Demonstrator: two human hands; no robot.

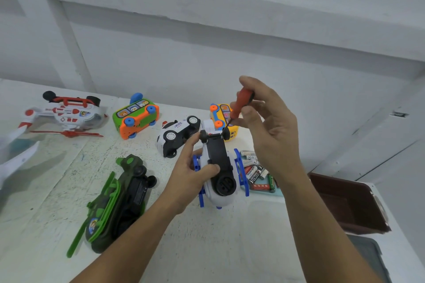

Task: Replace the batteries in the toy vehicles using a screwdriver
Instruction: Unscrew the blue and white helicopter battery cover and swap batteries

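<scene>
A white and blue toy helicopter (222,181) lies upside down at the table's middle, its black underside facing up. My left hand (190,172) grips its left side, thumb on the black panel. My right hand (264,119) holds a red-handled screwdriver (241,103) above it, the thin tip pointing down near the helicopter's rear wheels. A pile of loose batteries (256,171) lies on a light blue tray just right of the helicopter.
Other overturned toys lie around: a green camouflage helicopter (119,200), a police car (177,135), a green and orange bus (136,117), a yellow bus (224,119), a red and white helicopter (66,115). A brown box (349,202) stands at the right edge.
</scene>
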